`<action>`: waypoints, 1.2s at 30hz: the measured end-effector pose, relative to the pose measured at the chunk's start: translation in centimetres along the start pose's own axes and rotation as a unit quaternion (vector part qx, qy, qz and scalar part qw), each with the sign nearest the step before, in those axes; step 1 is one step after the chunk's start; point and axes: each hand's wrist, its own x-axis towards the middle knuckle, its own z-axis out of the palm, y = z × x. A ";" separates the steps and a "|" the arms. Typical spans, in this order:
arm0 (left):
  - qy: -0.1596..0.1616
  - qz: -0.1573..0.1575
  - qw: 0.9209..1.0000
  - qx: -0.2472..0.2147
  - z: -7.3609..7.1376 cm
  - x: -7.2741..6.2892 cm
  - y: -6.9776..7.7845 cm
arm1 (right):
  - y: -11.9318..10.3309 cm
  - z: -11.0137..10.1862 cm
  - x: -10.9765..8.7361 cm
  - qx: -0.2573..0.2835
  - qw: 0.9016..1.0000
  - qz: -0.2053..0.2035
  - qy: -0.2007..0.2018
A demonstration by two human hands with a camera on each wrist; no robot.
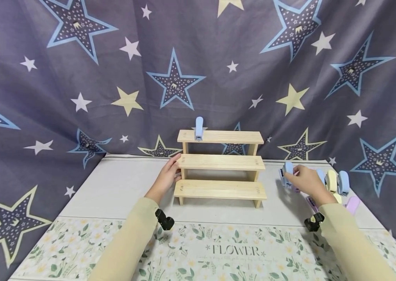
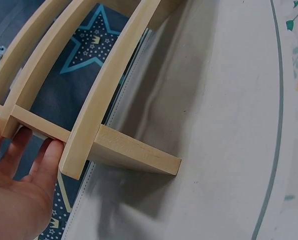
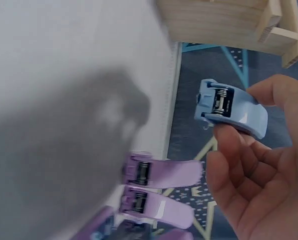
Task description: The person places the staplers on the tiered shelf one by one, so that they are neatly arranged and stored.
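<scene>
Stand (image 1: 220,161): pale, bare wood, visible grain, three stepped boards on slim side supports; sits at the middle of the worktop's far edge. Worktop (image 1: 124,187) under smooth whitish cloth, a floral band with "FLOWER" lettering along the near edge. Star-print curtain (image 1: 212,27), dark and softly creased, hangs behind.

Held blue stapler (image 3: 251,117), or a similar hinged desk tool: glossy, plastic-looking, rounded lever tapering to a squarer nose. Right hand (image 1: 305,179) pinches it between thumb and fingers, lever end toward the palm, nose pointing away. Position: right of the stand, toward the worktop's far right corner. Yellow stapler (image 1: 331,180), lilac stapler (image 1: 352,204) and others of the kind bunch beside and beyond that hand, nearer the right edge.

Left hand (image 1: 168,173) grips the stand's left side at the middle board. Second blue stapler (image 1: 199,128) stands upright on the top board near its left end, above that hand and apart from it.

Head view alone gives the whole stand and the full spread of colours at right. Right wrist view adds a coiled metal spring in a dark recess of the held one, plus two lilac ones side by side below it. Left wrist view adds fingertips against the slanting side rail, below the middle board's end.
</scene>
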 end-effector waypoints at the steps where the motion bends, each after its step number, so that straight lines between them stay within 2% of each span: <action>1: 0.001 -0.001 1.000 -0.001 0.0 0.0 0.0 | -0.2 -0.2 0.1 -0.003 1.000 -0.001 0.005; 11: 0.001 0.004 1.000 -0.005 -0.1 -0.1 0.0 | -2.4 -2.1 0.1 0.000 0.998 -0.028 0.052; 22: -0.002 0.009 1.000 0.000 -0.2 0.0 -0.1 | -5.9 -2.9 0.2 0.029 0.992 -0.057 0.110; 28: 0.006 0.007 1.000 -0.006 -0.1 -0.1 -0.1 | -8.0 -2.4 0.6 0.040 0.988 -0.083 0.127; 36: 0.007 0.009 1.000 -0.002 0.2 -0.1 0.0 | -10.1 -1.1 2.0 0.059 0.984 -0.118 0.121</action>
